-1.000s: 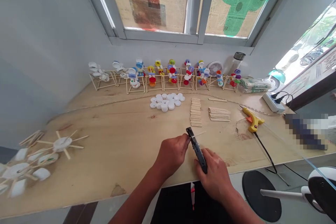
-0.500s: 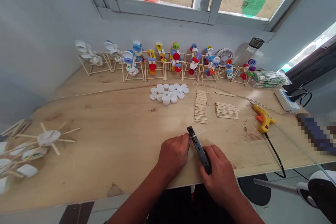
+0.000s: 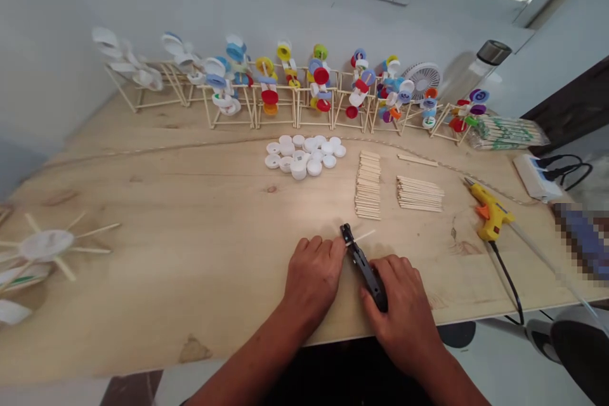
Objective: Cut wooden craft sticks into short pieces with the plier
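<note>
My right hand [image 3: 402, 301] is closed around the handles of a black plier-like cutter [image 3: 364, 269], which points away from me near the table's front edge. Across the cutter's jaws lies a thin wooden stick [image 3: 365, 236], its pale end sticking out to the right. My left hand [image 3: 314, 276] is closed beside the jaws, pinching the stick's other end, which the fingers mostly hide. Just beyond the tool are a column of short wooden sticks [image 3: 368, 185] and a pile of longer sticks [image 3: 419, 194], with one single stick [image 3: 417, 160] apart behind them.
White bottle caps [image 3: 299, 169] cluster mid-table. Stick frames with coloured-cap wheels [image 3: 318, 85] line the wall. A yellow glue gun [image 3: 492, 209], power strip [image 3: 537, 176], bagged sticks [image 3: 509, 131], fan [image 3: 422, 81] and bottle [image 3: 483, 70] are right. A spoked cap wheel [image 3: 46, 245] lies left.
The head view has tilted down and come closer to the table. Both hands keep their grips, and the stick still lies across the cutter's jaws.
</note>
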The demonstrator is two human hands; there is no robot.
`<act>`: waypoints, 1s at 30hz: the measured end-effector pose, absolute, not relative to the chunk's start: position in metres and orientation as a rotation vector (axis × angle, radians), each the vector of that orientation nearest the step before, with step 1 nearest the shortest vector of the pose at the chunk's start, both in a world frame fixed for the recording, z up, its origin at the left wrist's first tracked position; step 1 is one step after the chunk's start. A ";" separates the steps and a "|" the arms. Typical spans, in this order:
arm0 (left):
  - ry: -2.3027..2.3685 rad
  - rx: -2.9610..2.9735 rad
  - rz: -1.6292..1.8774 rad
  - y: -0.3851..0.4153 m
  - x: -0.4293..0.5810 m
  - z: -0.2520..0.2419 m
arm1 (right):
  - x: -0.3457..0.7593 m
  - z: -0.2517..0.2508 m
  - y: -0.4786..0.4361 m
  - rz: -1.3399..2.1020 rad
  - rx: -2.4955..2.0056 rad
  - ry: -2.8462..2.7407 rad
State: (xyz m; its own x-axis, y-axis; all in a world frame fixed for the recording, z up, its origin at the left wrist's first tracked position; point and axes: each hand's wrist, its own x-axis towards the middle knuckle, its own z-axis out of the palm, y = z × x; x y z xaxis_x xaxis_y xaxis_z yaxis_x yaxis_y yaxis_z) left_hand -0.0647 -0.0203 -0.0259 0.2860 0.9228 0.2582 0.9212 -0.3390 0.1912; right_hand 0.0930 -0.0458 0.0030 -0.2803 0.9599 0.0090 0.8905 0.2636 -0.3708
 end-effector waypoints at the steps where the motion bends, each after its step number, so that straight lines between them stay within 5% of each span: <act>1: 1.802 2.510 0.504 -0.020 -0.065 -0.026 | 0.093 0.003 -0.045 0.438 -1.722 -2.300; 30: 1.732 2.371 0.765 -0.014 -0.071 -0.026 | 0.096 -0.010 -0.041 0.505 -1.633 -2.305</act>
State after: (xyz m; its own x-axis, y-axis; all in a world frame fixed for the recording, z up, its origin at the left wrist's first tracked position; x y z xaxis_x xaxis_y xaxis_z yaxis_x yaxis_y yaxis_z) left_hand -0.0706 -0.0138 -0.0259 0.2233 0.9166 0.3318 0.8623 -0.3444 0.3712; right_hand 0.0963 -0.0409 -0.0099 -0.3276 0.9446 0.0194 0.8501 0.3037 -0.4303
